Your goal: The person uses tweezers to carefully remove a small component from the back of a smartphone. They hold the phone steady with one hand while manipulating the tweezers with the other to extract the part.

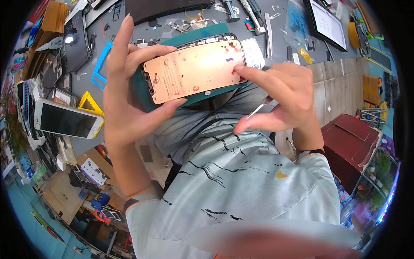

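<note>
A phone display panel [196, 71] with a copper-coloured back, reddish smears and a black frame edge lies tilted in front of me. My left hand [123, 86] grips its left end, thumb at the lower edge and a bent finger at the upper edge; the index finger points up. My right hand [286, 97] touches the panel's right end with its index fingertip. A thin silver metal tool [261, 105] sits in that same hand, between thumb and palm; its exact kind is unclear. Beneath the panel shows a green mat [209, 31].
On the grey workbench [280, 39] lie a white phone [67, 118], a blue plastic frame [101, 64], a yellow bracket [89, 103], long metal tweezers [268, 34], a screwdriver [231, 11] and small scraps. A black-framed tablet [326, 23] stands at the far right. A dark red box [351, 140] is at right.
</note>
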